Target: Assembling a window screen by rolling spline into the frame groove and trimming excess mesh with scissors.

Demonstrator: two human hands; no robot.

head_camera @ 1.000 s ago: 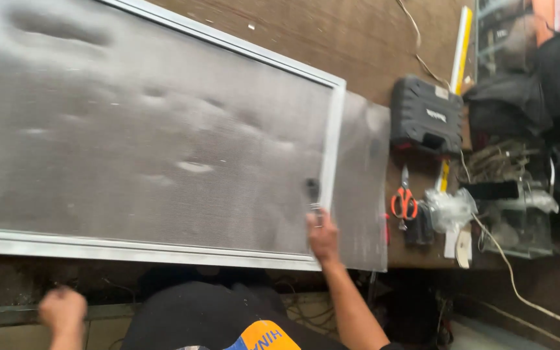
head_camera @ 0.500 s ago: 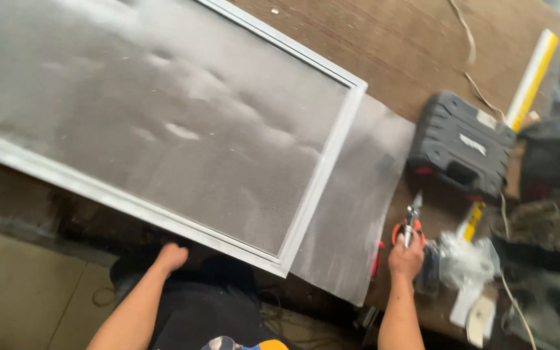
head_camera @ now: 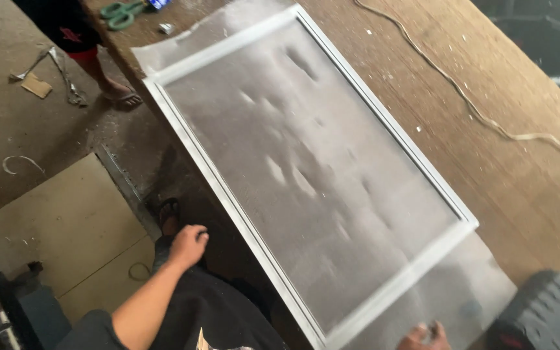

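**Screen Frame With Loose Mesh: Hand Positions at the Near End**

A white rectangular metal window-screen frame [head_camera: 247,207] lies flat on a brown wooden workbench [head_camera: 507,162], overlaid by a sheet of grey translucent mesh [head_camera: 319,168] that wrinkles across the opening and overhangs both short ends.

Step in hand: judged from the layout, the mesh is draped but not yet tensioned, and work is centred on the near corner. The next move calls for a firm grip on the overhanging mesh edge and an even pull to flatten the wrinkles.

Left hand [head_camera: 188,245]: loosely curled, fingers together, holding nothing. It hangs beside the frame's long left rail, near but apart from it, off the bench edge.

Right hand [head_camera: 424,337]: only the knuckles show at the lower border. It rests at the mesh overhang just past the frame's near short rail; whether it pinches the mesh or a small tool cannot be told.

A dark grey plastic tool case [head_camera: 542,311] sits just right of that hand. Green-handled scissors [head_camera: 121,13] lie at the far end. A pale cord [head_camera: 481,113] trails across the bench.
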